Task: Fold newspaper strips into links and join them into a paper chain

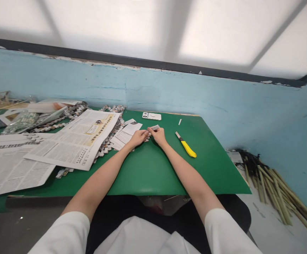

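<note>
My left hand (139, 137) and my right hand (157, 135) meet over the green table, fingers pinched together. Between them is a small folded paper piece (155, 127), its strip end showing above my right fingers. Cut paper pieces (124, 135) lie just left of my left hand. A white phone (151, 116) rests behind my hands. Right of my right hand lies a yellow-handled knife (187, 146), its blade pointing up and left. A small white strip (180, 121) sits beyond the knife.
Newspaper sheets (75, 141) cover the left of the green table (148, 176), over chains of folded paper (104, 148). Plastic bags (23, 121) are at the far left. A blue wall (155, 86) stands behind. Bundled stalks (277, 190) lie on the floor at right.
</note>
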Available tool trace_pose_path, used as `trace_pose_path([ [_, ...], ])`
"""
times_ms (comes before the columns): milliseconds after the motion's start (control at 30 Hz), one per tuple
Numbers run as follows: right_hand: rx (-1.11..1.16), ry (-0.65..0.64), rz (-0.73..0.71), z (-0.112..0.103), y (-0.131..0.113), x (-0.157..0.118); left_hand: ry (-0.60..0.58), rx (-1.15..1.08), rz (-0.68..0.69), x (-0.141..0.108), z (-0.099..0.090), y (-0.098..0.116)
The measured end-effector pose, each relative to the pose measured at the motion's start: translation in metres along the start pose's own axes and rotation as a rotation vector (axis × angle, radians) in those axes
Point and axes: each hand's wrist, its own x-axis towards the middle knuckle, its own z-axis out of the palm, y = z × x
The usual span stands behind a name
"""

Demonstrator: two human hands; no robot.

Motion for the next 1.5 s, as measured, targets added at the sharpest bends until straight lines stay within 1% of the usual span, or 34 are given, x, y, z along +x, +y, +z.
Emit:
trace_pose_path([
  [133,0.007,0.159,-0.029,-0.016,-0.001,0.008,-0.005,0.095,-0.003,0.004,0.001,0.0],
  [167,0.017,0.179,-0.035,-0.02,-0.001,0.009,-0.006,0.125,-0.003,0.005,0.001,0.001],
  [267,0.016,0.166,-0.028,-0.028,0.002,0.012,0.003,0.146,-0.021,0.006,0.0,0.0],
  [367,-0.01,0.172,-0.007,-0.028,0.004,0.013,0.04,0.143,-0.018,0.006,-0.002,-0.001],
  [433,-0.005,0.193,0.002,-0.026,0.006,0.013,0.091,0.107,0.005,0.007,-0.005,-0.002],
  [567,0.046,0.241,0.022,-0.024,0.007,0.013,0.198,-0.087,0.024,0.011,-0.01,-0.007],
  [633,0.076,0.237,0.038,-0.024,0.008,0.014,0.233,-0.152,0.014,0.013,-0.011,-0.01],
  [767,0.123,0.175,0.036,-0.025,0.008,0.014,0.294,-0.24,-0.004,0.015,-0.012,-0.017],
  [900,0.172,0.12,0.024,-0.025,0.006,0.014,0.311,-0.301,-0.004,0.015,-0.012,-0.018],
  [1000,0.207,0.105,0.028,-0.025,0.006,0.014,0.301,-0.369,-0.014,0.013,-0.012,-0.013],
  [1200,0.231,0.129,0.053,-0.025,0.007,0.015,0.265,-0.489,-0.073,0.007,-0.013,-0.001],
  [1500,0.221,0.133,0.049,-0.022,0.007,0.017,0.32,-0.547,-0.109,0.005,-0.013,0.011],
])
